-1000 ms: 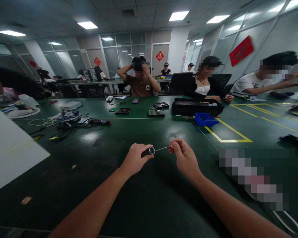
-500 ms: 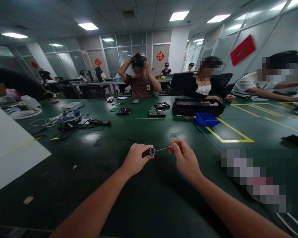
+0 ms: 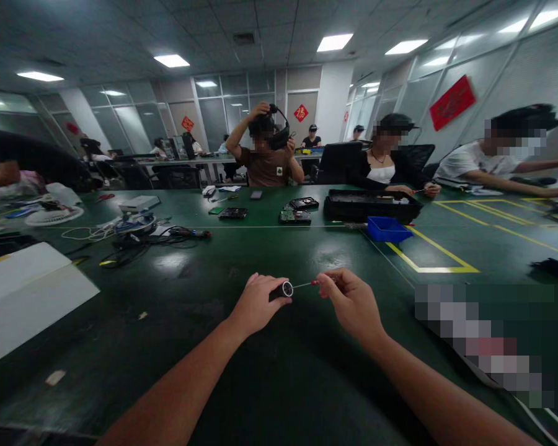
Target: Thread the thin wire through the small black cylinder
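My left hand [image 3: 256, 307] is closed around a short black cylinder [image 3: 287, 289], whose round, silver-ringed end faces me and to the right. In my right hand [image 3: 357, 308] is a thin screwdriver [image 3: 303, 284]; fingers and thumb pinch its reddish handle. The metal shaft points left, with its tip at the ringed end of the cylinder. Whether the tip is inside or only touching the rim, I cannot tell. Both hands are over the dark green table [image 3: 279, 365].
A blue bin [image 3: 388, 229] and long black housing [image 3: 372, 205] stand beyond my right hand. Opened drives [image 3: 296, 216] lie farther back, tangled cables [image 3: 134, 238] to the left. A white board [image 3: 32, 297] is at left. Co-workers, including a person in brown [image 3: 270, 167], sit across.
My hands hold nearly the same pose, the screwdriver still at the cylinder's end. The view has shifted slightly. Across the table, the person in brown now holds a black headset near their head.
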`<act>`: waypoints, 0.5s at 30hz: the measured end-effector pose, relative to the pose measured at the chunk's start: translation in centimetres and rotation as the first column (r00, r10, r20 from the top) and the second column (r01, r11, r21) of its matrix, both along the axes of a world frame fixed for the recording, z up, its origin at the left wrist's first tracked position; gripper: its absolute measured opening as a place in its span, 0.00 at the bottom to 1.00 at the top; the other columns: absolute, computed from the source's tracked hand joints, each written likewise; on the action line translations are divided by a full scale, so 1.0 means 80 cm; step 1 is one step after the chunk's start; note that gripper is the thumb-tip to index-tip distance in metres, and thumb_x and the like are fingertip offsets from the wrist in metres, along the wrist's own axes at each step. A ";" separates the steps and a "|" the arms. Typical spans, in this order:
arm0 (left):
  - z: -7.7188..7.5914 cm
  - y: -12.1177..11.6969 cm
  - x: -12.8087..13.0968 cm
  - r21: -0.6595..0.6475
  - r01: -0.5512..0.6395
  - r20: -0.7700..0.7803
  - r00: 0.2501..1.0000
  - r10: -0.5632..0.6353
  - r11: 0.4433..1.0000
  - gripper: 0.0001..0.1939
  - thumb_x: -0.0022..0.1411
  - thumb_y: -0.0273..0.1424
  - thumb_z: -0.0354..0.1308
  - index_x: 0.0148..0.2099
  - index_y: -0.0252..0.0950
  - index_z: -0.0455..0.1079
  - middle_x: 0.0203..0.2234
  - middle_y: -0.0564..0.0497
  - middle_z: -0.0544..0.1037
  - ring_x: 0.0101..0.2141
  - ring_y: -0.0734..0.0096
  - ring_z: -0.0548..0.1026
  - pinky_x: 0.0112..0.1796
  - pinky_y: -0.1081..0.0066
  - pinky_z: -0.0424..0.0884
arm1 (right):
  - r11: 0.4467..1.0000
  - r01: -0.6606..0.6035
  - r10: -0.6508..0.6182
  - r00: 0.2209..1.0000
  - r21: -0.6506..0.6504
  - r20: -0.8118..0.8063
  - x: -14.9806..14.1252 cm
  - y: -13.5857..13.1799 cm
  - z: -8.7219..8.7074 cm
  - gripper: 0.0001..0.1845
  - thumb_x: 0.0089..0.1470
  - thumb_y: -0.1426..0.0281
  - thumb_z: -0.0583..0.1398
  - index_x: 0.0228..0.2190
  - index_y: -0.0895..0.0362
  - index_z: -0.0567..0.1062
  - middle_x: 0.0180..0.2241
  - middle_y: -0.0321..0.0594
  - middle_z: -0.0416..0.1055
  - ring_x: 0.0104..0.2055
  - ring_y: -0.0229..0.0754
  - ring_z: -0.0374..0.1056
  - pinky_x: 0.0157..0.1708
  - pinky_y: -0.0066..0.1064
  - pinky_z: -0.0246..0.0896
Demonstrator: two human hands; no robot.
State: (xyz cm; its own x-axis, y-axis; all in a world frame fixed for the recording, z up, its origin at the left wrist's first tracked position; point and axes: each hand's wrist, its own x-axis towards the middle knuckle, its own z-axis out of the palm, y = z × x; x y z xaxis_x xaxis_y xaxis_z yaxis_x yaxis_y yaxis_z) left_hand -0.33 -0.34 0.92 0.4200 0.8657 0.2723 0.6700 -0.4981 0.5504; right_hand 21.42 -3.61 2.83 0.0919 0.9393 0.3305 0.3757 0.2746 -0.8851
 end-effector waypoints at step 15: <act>0.000 -0.003 -0.001 0.012 0.024 -0.065 0.998 -0.023 1.000 0.17 0.62 0.35 0.65 0.53 0.46 0.72 0.45 0.51 0.78 0.49 0.58 0.73 0.62 0.43 0.50 | 0.997 -0.064 0.072 0.965 -0.040 0.254 -0.009 0.005 0.025 0.13 0.65 0.61 0.51 0.40 0.54 0.71 0.29 0.38 0.73 0.27 0.43 0.68 0.26 0.34 0.59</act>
State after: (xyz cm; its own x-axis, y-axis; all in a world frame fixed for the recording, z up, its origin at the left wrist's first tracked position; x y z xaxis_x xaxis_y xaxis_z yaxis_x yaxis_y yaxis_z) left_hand -0.42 -0.59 0.96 0.4568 0.8522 0.2552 0.6921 -0.5207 0.4999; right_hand 20.69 -3.21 4.84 -0.0563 0.9506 0.3054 0.5713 0.2816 -0.7709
